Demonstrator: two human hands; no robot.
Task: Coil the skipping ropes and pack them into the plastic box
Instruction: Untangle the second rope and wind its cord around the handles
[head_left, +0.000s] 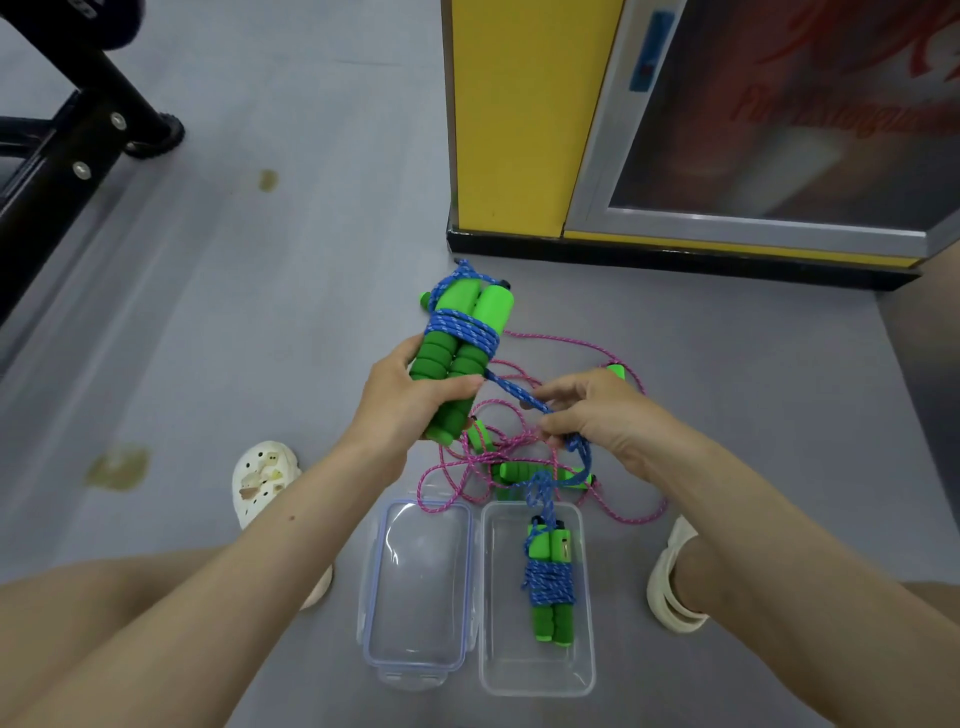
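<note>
Plastic box (537, 688) beneath the right fingers (563, 387) holds one coiled rope (550, 579).
Left fingers (449, 387) clamp green handles (491, 306); right fingers pinch blue rope (511, 389). Slack could loosen the wraps (460, 327).

Even, soft indoor light — faint shadows, edges warped and blurred.

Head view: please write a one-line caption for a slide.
Left hand grips green handles; right hand pinches the blue rope.
</note>
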